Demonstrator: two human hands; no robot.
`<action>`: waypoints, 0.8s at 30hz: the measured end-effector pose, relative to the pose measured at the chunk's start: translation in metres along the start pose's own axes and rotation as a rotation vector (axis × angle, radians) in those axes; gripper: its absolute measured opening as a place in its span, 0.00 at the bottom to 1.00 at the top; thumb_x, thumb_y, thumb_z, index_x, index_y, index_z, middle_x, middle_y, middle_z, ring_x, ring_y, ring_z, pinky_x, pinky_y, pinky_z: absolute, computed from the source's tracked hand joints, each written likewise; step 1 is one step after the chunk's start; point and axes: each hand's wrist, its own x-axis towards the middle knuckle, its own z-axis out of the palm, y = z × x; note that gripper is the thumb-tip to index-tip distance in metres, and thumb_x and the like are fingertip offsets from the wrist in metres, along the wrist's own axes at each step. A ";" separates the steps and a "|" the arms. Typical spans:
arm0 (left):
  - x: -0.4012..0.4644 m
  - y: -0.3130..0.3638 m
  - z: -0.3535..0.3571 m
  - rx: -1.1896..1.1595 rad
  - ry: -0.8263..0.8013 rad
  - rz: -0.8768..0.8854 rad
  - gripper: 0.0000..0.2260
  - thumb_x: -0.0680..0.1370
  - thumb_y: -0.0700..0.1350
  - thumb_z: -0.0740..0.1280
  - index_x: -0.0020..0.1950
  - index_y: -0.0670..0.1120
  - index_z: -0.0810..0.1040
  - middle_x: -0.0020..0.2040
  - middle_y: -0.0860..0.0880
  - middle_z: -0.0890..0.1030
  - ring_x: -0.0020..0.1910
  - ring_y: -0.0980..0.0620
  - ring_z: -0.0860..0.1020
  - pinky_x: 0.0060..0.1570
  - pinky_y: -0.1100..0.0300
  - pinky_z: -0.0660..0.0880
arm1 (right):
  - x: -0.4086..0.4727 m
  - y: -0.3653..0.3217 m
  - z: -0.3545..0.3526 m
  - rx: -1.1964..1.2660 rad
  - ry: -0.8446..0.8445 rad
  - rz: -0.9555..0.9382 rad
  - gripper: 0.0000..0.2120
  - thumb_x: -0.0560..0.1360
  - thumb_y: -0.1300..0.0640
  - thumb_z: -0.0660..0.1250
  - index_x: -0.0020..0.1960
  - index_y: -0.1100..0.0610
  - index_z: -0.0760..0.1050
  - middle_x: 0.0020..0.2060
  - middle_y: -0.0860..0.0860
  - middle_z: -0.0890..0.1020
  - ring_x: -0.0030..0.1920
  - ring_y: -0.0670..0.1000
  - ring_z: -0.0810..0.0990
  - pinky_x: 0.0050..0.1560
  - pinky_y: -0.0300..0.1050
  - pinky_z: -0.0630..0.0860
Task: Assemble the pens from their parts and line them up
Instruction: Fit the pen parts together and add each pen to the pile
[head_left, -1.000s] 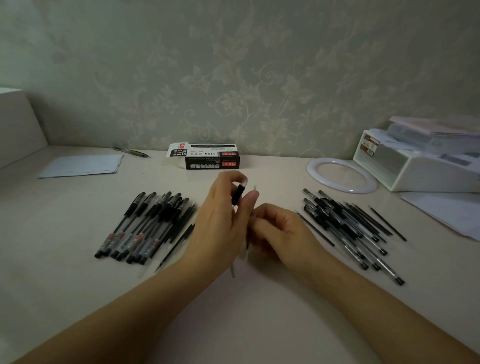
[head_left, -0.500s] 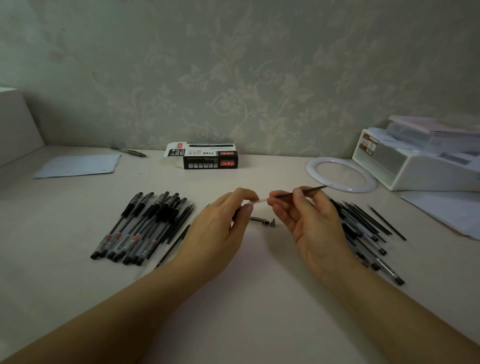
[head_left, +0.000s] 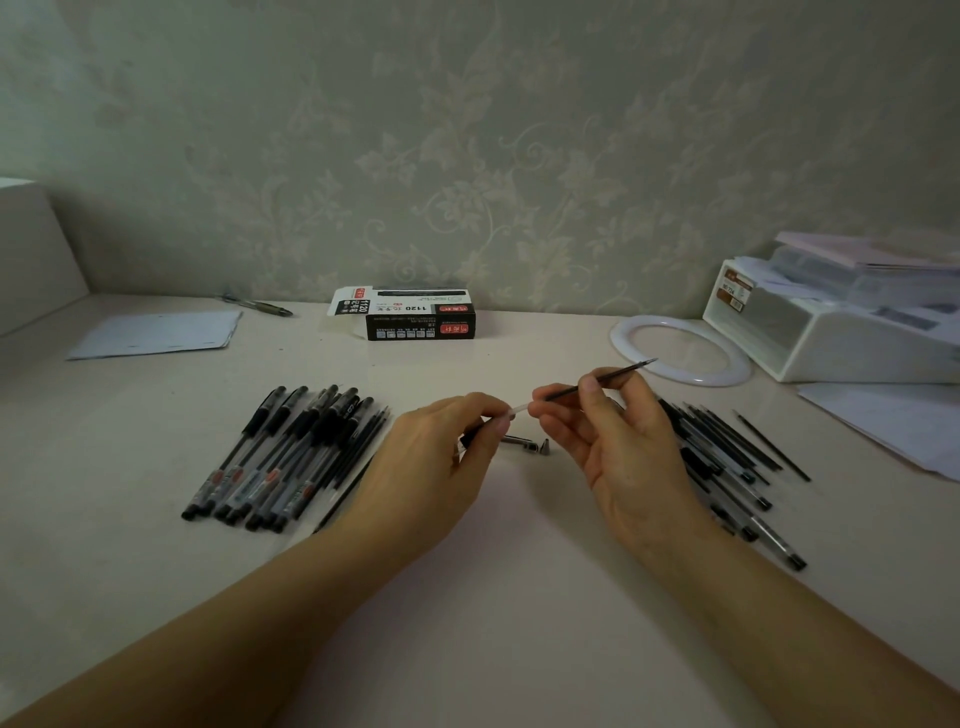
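Observation:
My right hand (head_left: 618, 441) pinches a thin black refill (head_left: 608, 379) whose tip points up and to the right. My left hand (head_left: 441, 457) holds a clear pen barrel (head_left: 517, 412) by its end, and the refill's rear end meets the barrel's mouth. Between my hands a small metal tip (head_left: 544, 447) and a short pen part (head_left: 517, 441) lie on the table. A row of assembled black pens (head_left: 291, 457) lies to the left. To the right lies a pile of loose pen parts and refills (head_left: 727, 462).
A black pen box (head_left: 418, 319) stands at the back centre. A white ring (head_left: 680, 351) and a white storage box (head_left: 841, 322) sit at the back right, with papers (head_left: 893, 421) beside them. A sheet of paper (head_left: 156, 332) and a lone pen (head_left: 257, 305) lie at the back left.
A second ago my hands were close together working on the pen. They have since drawn apart, and the right hand has pulled the refill out to the right of the barrel.

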 end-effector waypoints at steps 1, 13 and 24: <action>0.000 0.000 -0.001 -0.001 -0.004 0.013 0.06 0.80 0.46 0.64 0.53 0.50 0.80 0.34 0.64 0.74 0.34 0.67 0.73 0.34 0.73 0.67 | 0.001 0.000 -0.001 -0.004 0.000 0.007 0.05 0.84 0.59 0.57 0.53 0.60 0.70 0.44 0.59 0.86 0.46 0.55 0.86 0.45 0.39 0.80; -0.001 0.001 -0.002 -0.018 -0.034 0.048 0.06 0.80 0.46 0.63 0.52 0.50 0.79 0.37 0.63 0.74 0.35 0.65 0.73 0.34 0.74 0.64 | 0.005 0.000 -0.006 -0.012 0.016 0.073 0.08 0.81 0.60 0.61 0.45 0.58 0.77 0.42 0.57 0.85 0.42 0.52 0.85 0.42 0.37 0.80; 0.000 -0.007 0.001 -0.066 0.009 -0.022 0.08 0.80 0.49 0.62 0.58 0.55 0.73 0.35 0.57 0.75 0.30 0.61 0.73 0.31 0.73 0.64 | 0.002 -0.002 -0.005 -0.704 0.011 -0.092 0.06 0.73 0.49 0.73 0.48 0.49 0.81 0.43 0.47 0.84 0.39 0.45 0.81 0.42 0.35 0.76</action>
